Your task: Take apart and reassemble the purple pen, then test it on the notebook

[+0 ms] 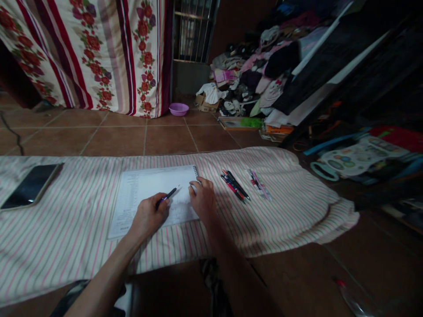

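Note:
A spiral sketch pad [158, 178] lies flat on the striped cloth, with printed text along its left side and faint marks low on the page. My left hand [150, 213] is closed around a dark pen with a purplish barrel [165, 198], its tip pointing up and right above the paper. At the pad's right edge, near the spiral, rests my right hand [204, 200]. Its fingers are bent and apart, and I see nothing clearly held in them. To the right lie a bunch of pens [235, 186] and a smaller group of pale pens [259, 185].
A dark-screened phone [30, 187] lies at the left on the striped cloth [82, 211]. Beyond are a tiled floor, a purple basin [179, 109], a floral curtain [115, 53] and a heap of clothes [254, 75]. A colourful plastic item [363, 154] stands at right.

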`<action>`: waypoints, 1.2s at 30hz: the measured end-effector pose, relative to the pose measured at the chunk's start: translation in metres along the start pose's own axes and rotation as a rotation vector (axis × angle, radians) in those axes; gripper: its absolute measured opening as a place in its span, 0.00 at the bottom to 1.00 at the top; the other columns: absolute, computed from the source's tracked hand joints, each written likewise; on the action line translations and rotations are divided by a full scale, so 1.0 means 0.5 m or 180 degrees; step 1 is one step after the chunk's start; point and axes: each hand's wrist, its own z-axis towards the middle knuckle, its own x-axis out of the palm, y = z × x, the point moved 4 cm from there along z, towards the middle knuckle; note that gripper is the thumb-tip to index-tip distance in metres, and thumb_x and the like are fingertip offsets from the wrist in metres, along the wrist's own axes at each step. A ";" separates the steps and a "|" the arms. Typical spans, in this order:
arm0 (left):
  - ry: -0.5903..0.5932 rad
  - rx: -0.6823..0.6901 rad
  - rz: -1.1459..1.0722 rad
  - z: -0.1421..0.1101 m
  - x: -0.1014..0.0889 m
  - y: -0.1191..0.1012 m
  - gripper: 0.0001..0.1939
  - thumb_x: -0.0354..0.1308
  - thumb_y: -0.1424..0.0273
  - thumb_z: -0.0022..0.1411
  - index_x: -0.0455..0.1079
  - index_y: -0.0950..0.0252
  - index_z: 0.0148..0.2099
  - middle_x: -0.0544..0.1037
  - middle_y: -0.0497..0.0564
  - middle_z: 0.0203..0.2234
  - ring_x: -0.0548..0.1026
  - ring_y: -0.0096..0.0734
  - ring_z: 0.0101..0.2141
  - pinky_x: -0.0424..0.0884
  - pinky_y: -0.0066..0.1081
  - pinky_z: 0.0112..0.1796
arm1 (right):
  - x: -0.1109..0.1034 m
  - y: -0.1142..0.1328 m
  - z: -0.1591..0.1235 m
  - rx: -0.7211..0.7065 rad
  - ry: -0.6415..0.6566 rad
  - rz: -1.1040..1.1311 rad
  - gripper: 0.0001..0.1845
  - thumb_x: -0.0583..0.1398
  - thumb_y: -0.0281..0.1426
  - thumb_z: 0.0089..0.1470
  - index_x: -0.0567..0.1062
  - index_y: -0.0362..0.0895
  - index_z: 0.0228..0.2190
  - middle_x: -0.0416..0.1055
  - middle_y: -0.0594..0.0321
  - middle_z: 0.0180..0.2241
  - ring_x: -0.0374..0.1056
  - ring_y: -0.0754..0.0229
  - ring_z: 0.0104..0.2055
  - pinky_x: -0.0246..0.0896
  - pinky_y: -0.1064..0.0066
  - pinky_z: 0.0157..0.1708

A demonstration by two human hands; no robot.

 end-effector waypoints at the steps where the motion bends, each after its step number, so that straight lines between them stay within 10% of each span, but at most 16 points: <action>1: 0.0008 -0.0001 -0.0007 0.000 0.000 0.000 0.17 0.46 0.64 0.59 0.72 0.67 0.41 0.76 0.50 0.21 0.71 0.29 0.21 0.63 0.26 0.24 | 0.000 0.000 0.000 -0.0012 0.0003 0.0006 0.12 0.56 0.32 0.54 0.76 0.42 0.37 0.68 0.51 0.45 0.59 0.50 0.48 0.54 0.60 0.48; 26: 0.0017 0.0040 0.0194 0.002 -0.009 0.004 0.16 0.46 0.65 0.59 0.72 0.66 0.42 0.77 0.49 0.22 0.72 0.29 0.22 0.63 0.25 0.25 | -0.036 -0.001 0.010 0.0006 -0.0248 0.0613 0.13 0.52 0.26 0.53 0.75 0.40 0.36 0.72 0.52 0.40 0.65 0.53 0.45 0.57 0.61 0.48; 36: 0.0022 0.0019 0.0184 -0.001 -0.013 -0.007 0.16 0.46 0.66 0.59 0.72 0.66 0.41 0.76 0.49 0.22 0.71 0.30 0.22 0.62 0.26 0.24 | -0.032 0.042 -0.007 0.0720 0.0335 0.1970 0.13 0.52 0.34 0.54 0.74 0.42 0.33 0.74 0.59 0.30 0.71 0.63 0.26 0.65 0.74 0.24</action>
